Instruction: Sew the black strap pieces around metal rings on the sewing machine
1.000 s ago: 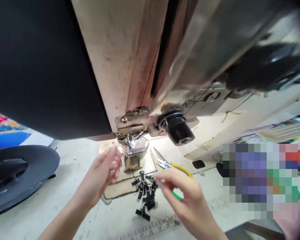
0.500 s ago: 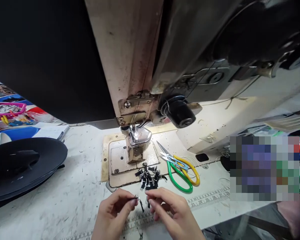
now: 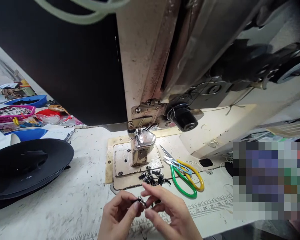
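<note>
While our left hand [image 3: 118, 213] pinches a small black strap [image 3: 141, 201], presumably to steady it, our right hand [image 3: 174, 211] sits spread beside it, scissors [image 3: 180, 177] lying near, likely for easy reach.

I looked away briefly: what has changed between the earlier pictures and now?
The left hand drew back from the machine and now pinches a black piece. The right hand moved left and back, no longer partly hiding the scissors. The scissors and machine stayed put.

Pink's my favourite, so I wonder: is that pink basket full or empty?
Not empty: whitish pieces lie heaped across the pink basket; how deep, I cannot tell.
</note>
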Available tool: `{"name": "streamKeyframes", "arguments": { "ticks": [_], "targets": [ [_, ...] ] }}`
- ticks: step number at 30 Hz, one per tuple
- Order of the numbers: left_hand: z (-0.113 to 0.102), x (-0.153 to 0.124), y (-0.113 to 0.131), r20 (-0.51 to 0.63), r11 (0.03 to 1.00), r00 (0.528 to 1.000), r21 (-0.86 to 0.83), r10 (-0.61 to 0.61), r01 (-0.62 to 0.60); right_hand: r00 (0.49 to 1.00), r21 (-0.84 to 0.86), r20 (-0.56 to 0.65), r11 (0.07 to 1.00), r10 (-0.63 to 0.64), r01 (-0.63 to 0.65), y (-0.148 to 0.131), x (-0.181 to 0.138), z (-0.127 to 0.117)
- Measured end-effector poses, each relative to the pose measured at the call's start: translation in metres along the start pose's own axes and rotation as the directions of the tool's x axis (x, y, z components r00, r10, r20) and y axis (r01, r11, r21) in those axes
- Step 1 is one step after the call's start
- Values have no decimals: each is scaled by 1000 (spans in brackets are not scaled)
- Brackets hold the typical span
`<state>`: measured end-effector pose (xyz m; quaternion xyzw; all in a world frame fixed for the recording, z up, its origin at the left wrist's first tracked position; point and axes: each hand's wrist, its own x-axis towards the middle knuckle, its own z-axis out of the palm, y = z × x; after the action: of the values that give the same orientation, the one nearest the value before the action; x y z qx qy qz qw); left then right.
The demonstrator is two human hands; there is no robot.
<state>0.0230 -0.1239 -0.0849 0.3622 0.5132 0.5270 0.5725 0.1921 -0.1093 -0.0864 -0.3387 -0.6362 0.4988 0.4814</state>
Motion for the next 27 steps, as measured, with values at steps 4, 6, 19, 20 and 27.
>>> {"name": "streamKeyframes", "arguments": {
  "ticks": [4,6,19,20,27],
  "targets": [
    [1,0,1,24,998,999,-47,-46,47,999,38,27,999,33,-34,-6,-1,-2],
    [2,0,1,24,995,997,-68,-67,69,996,142,38,987,75,-80,-9,1,-3],
    [9,-1,5,-22,996,998,-74,-60,58,989,-258,-46,958,-141,124,0,6,5],
    [10,-1,5,-29,995,998,-80,-60,57,983,-287,-76,947,-169,141,1,6,7],
    [19,2,6,-79,990,996,-135,-44,34,918,-407,-275,900,-286,158,4,7,25]
  ]
}}
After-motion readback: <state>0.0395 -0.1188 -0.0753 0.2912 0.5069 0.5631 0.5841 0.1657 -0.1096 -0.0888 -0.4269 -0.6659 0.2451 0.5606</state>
